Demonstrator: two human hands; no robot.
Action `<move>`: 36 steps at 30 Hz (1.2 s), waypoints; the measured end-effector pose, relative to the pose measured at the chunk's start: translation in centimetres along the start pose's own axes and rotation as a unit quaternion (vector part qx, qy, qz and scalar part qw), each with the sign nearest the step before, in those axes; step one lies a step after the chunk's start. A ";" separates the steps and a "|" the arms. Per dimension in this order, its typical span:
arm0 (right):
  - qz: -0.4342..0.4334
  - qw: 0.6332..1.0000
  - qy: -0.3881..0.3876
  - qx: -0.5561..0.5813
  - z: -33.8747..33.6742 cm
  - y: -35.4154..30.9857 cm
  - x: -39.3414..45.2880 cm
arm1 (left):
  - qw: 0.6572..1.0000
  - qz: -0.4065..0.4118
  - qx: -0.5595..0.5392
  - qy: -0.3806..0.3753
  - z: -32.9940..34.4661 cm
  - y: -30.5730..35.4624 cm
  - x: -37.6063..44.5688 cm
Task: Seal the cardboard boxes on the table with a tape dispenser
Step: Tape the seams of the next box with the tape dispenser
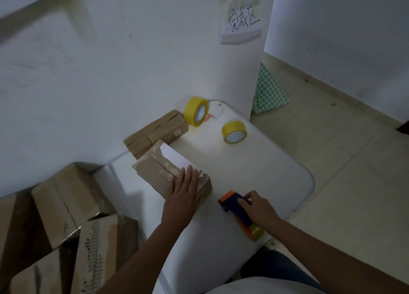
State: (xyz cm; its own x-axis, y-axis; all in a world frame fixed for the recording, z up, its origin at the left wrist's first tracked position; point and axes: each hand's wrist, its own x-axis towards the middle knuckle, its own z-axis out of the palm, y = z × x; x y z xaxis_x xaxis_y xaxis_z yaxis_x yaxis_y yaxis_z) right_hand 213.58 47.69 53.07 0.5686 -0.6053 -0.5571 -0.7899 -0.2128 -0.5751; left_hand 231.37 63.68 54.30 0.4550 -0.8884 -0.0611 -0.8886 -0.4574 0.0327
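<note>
A brown cardboard box (155, 169) lies on the white table (254, 165), its top flaps closed with a seam down the middle. My left hand (184, 188) rests flat on the box's near end, fingers straight. To the right, an orange and dark blue tape dispenser (240, 214) with a yellowish roll lies on the table. My right hand (256, 207) grips its body from the right side, fingers curled over the top. A second cardboard box (155, 132) sits behind the first, against the wall.
Two yellow tape rolls (197, 111) (234, 132) sit at the table's far end, one leaning on the far box. Several worn cardboard boxes (66, 205) are piled at the left. A handwritten paper sign (242, 23) hangs on the wall. A green checkered bag (269, 92) stands on the floor at right.
</note>
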 end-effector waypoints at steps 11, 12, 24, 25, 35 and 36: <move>-0.106 0.984 -0.015 -0.141 -0.5 -0.1 3.6 | 0.996 0.071 -0.019 -0.052 0.0 -5.2 -2.1; -0.122 0.983 0.021 -0.138 -0.2 -0.5 3.5 | 0.996 0.061 -0.020 -0.059 0.3 -5.3 -2.4; -0.183 0.958 -0.202 0.086 5.9 -7.9 2.1 | 0.997 0.036 -0.034 -0.058 1.3 -4.4 -2.5; -0.147 0.966 -0.189 0.099 5.8 -7.3 2.4 | 0.997 0.037 -0.038 -0.056 1.2 -4.4 -2.5; -0.084 0.993 0.086 -0.003 1.0 -0.9 4.6 | 0.990 0.105 -0.069 -0.061 1.4 -5.8 -3.0; -0.081 0.994 0.056 -0.044 1.1 -0.6 4.6 | 0.990 0.106 -0.076 -0.058 1.4 -5.8 -3.0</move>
State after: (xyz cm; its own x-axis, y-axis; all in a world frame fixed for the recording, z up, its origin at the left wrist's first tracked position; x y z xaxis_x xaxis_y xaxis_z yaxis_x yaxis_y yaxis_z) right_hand 216.94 45.91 50.22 0.6650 -0.6375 -0.3890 -0.7100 -0.3780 -0.5942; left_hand 235.04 69.05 52.88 0.2428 -0.9583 -0.1506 -0.9404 -0.2706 0.2059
